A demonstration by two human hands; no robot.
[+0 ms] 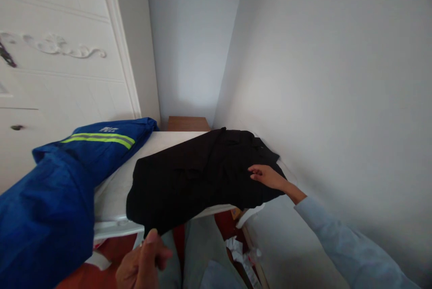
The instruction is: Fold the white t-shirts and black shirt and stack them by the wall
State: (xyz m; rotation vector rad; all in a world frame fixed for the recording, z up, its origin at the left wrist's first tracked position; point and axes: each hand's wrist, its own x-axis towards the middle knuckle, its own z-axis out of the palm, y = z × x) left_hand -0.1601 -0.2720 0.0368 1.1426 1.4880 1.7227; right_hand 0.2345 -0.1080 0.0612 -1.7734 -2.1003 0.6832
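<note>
A black garment [195, 176] lies spread over a white table [114, 190], its near edge hanging off the front. My left hand [143, 262] is closed at that hanging near edge, thumb up, pinching the black cloth. My right hand [268, 176], in a pale blue sleeve, rests on the garment's right side with fingers stretched out flat on the fabric.
A blue jacket [60, 190] with a yellow-green reflective stripe covers the table's left side. A white panelled door [60, 55] stands at the left, a white wall at the right. Crumpled white paper [241, 253] lies on the reddish floor below.
</note>
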